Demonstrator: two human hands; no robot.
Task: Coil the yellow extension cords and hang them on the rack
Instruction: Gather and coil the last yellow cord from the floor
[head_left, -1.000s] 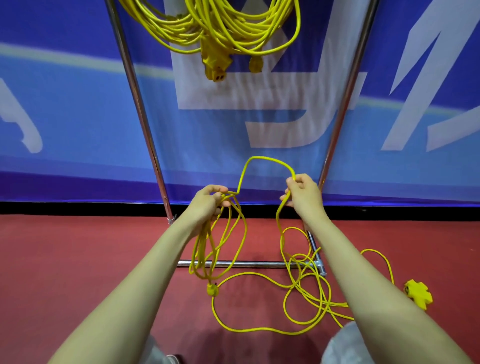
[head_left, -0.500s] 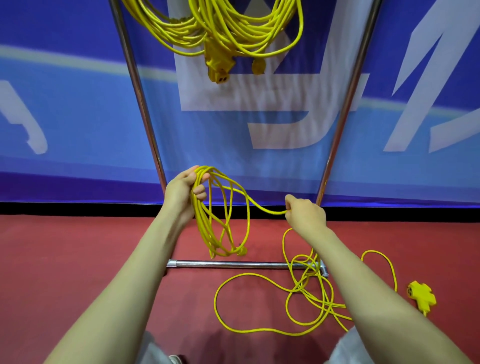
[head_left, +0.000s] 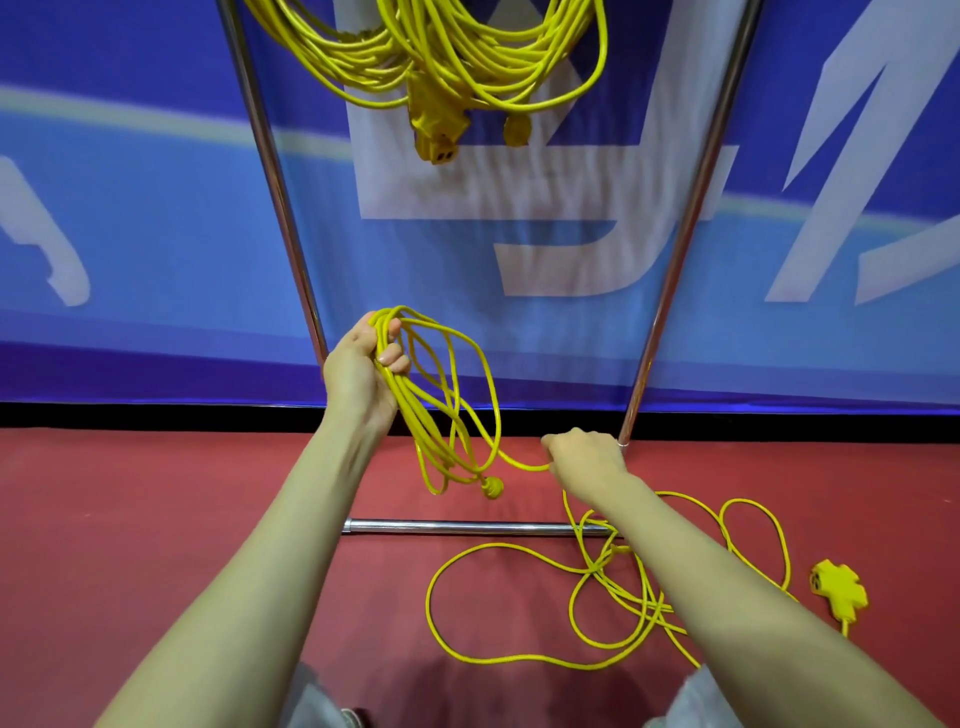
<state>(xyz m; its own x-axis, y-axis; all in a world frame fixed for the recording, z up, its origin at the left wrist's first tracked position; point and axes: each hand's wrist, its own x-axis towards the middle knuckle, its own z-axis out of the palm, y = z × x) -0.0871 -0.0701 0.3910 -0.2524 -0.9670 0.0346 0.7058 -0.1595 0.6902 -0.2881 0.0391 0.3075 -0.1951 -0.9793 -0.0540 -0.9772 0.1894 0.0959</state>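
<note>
Straight ahead, the chrome rack (head_left: 691, 218) stands before the blue banner (head_left: 156, 218). Its two uprights frame the work and its base bar (head_left: 467, 528) lies on the floor between the person and the wall. High on the rack hang the finished coils (head_left: 452, 57), with a socket block (head_left: 435, 136) dangling under them.

The yellow cord (head_left: 647, 603) lies partly loose on the floor. Its loops drape over the right end of the base bar and it ends in a star-shaped socket head (head_left: 839, 592) far right. The rest is gathered into a hand coil (head_left: 413, 415), which the left grip (head_left: 363, 369) clenches at its top, fingers wrapped round the bundle. The plug (head_left: 492, 487) hangs at the coil's bottom, just above the bar. The right grip (head_left: 587, 457) is closed round the single strand coming off the coil, near the foot of the right upright.

A second ago the left grip was lower and the plug showed below the bar. The arch of cord the right grip held up then has gone into the coil, and that grip is now lower. Half a second back the linking strand ran straighter; now it sags.

Underfoot is a red floor (head_left: 156, 545), meeting the banner at a black strip (head_left: 156, 415).
</note>
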